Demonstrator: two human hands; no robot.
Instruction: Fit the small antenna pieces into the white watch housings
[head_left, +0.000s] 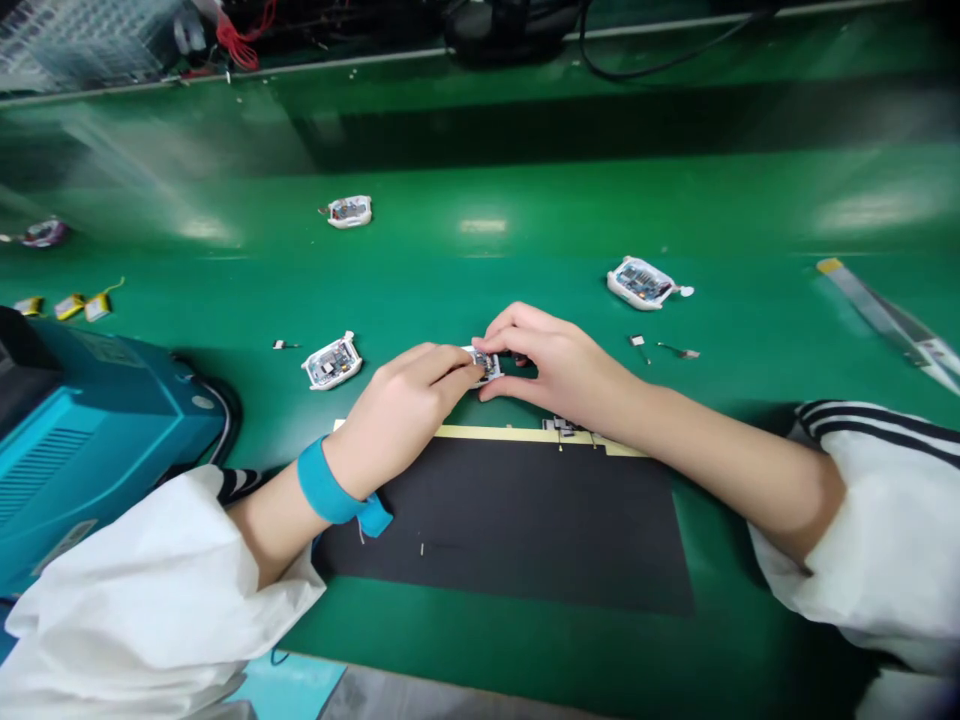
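Observation:
Between my hands is a small white case with a circuit board (487, 367), just beyond the black mat (510, 520). My left hand (409, 400), with a blue band at the wrist, has its fingers closed on the case's left side. My right hand (551, 360) grips its right side, thumb at the near edge and fingers at the far edge. Similar open cases lie on the green table: one at the left (333, 362), one farther back (349, 211) and one at the right (642, 283). Small parts (562, 427) sit on the mat's yellow edge strip, near my right wrist.
A teal machine (112, 430) stands at the left, with small yellow parts (70, 306) behind it. Small wired pieces (637, 342) lie right of my hands. A clear strip (885, 315) is at the far right. Red wires (244, 40) hang at the back.

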